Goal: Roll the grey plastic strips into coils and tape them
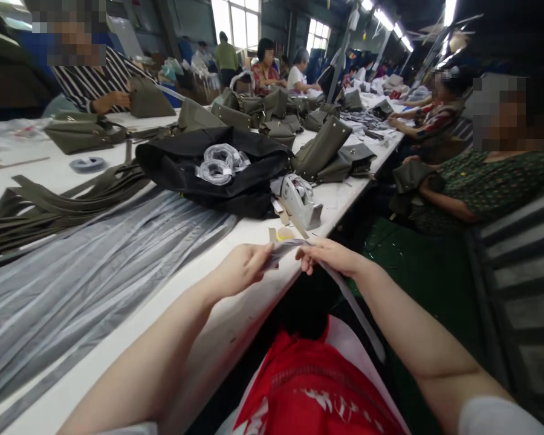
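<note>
A long grey strap, seemingly in a thin wrapping (356, 305), runs between my two hands at the table's near edge. My left hand (242, 267) is closed on one stretch of it, with thumb and fingers pinched together. Just to the right, my right hand (333, 254) grips it too, its fingers curled over. Past that hand the strap hangs down beside my red apron (317, 380). A yellow roll, perhaps of tape (284, 234), lies right behind the strap. Beyond it stands a pale tape dispenser (301, 202).
Many wrapped grey straps (95, 260) and olive straps (68, 193) spread across the left. An open black bag (172, 160) holds coiled wrapped straps (220, 163). Olive bags (321, 148) stand farther along the white table (199, 254). Co-workers sit on both sides; one (494, 181) is close right.
</note>
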`<state>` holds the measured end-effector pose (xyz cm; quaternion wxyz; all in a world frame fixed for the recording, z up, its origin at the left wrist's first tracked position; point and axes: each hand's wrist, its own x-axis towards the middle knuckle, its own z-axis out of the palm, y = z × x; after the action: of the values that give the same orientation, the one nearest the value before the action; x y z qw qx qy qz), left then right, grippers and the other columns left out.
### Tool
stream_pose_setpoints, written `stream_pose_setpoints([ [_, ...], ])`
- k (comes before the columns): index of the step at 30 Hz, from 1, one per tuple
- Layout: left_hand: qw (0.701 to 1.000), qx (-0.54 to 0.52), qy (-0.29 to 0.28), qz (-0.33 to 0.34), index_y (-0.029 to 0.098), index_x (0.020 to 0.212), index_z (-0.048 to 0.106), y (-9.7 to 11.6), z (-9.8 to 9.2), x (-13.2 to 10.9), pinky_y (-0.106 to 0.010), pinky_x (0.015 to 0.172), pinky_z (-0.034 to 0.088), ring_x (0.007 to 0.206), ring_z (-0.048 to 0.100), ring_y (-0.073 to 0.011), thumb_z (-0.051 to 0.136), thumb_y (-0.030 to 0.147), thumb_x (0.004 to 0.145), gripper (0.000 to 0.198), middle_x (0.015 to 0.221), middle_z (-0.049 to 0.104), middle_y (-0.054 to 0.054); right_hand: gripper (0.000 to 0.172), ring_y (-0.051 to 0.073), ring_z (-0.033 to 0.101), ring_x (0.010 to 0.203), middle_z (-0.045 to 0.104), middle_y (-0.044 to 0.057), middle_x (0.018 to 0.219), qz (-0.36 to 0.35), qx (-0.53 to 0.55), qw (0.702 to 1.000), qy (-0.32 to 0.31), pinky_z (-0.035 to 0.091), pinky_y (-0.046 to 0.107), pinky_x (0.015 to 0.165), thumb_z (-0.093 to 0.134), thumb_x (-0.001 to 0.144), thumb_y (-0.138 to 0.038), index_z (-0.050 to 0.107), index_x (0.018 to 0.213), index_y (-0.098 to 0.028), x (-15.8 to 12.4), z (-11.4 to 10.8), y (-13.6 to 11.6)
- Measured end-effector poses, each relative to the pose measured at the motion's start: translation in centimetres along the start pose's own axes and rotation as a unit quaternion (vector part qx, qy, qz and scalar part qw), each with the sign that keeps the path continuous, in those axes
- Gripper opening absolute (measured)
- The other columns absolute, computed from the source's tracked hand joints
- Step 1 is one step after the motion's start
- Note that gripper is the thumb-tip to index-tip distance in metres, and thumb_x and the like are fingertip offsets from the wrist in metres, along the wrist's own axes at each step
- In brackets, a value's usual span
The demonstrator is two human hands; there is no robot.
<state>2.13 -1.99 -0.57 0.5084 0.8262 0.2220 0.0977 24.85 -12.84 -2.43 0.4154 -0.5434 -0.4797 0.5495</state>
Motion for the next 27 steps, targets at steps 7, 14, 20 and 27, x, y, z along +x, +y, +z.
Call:
stream_pose_setpoints([
  [7,0.884,-0.446,-0.084,-0.114,0.01,0.069,0.067,-0.3,-1.8,0.6,-0.019,0.035,0.035,0.023,0.027,-0.0082,0.016,0.043,0.099,0.068,0.026,0.024,0.006,0.051,0.016,0.064,0.085,0.072,0.007,0.088,0.024,-0.096,0.993,-0.064,0.046,0.03,0.085,0.056,0.085,-0.058,0.072,0.091,-0.01,-0.3,-0.8,3.1],
  [14,0.769,-0.627,0.022,-0.118,0.009,0.077,0.065,-0.5,-3.8,0.9,-0.021,0.042,0.05,0.021,0.024,-0.0064,0.017,0.035,0.101,0.06,0.03,0.028,0.008,0.043,0.006,0.049,0.05,0.056,-0.004,0.063,0.017,0.031,0.999,0.014,0.035,0.018,0.046,0.067,0.08,-0.05,0.067,0.098,-0.01,0.2,-0.8,3.7],
  [20,0.676,-0.729,0.097,-0.05,0.004,0.101,0.059,-0.8,-4.5,0.8,-0.022,0.062,0.057,0.026,0.028,-0.0035,0.025,0.027,0.102,0.041,0.038,0.034,0.01,0.031,0.003,0.035,0.041,0.042,-0.01,0.053,0.064,0.093,0.992,-0.052,0.039,0.019,0.049,0.065,0.084,-0.042,0.063,0.093,-0.011,0.7,0.1,3.9],
  [27,0.719,-0.628,0.292,0.056,0.009,0.096,0.054,-1.3,-5.6,1.4,-0.028,0.074,0.054,0.06,0.056,-0.0099,0.012,0.034,0.103,0.05,0.064,0.059,-0.002,0.03,0.002,0.02,0.036,0.041,-0.011,0.05,0.118,0.268,0.939,-0.18,0.046,0.022,0.055,0.053,0.094,-0.041,0.06,0.09,-0.012,0.7,4.9,4.5],
])
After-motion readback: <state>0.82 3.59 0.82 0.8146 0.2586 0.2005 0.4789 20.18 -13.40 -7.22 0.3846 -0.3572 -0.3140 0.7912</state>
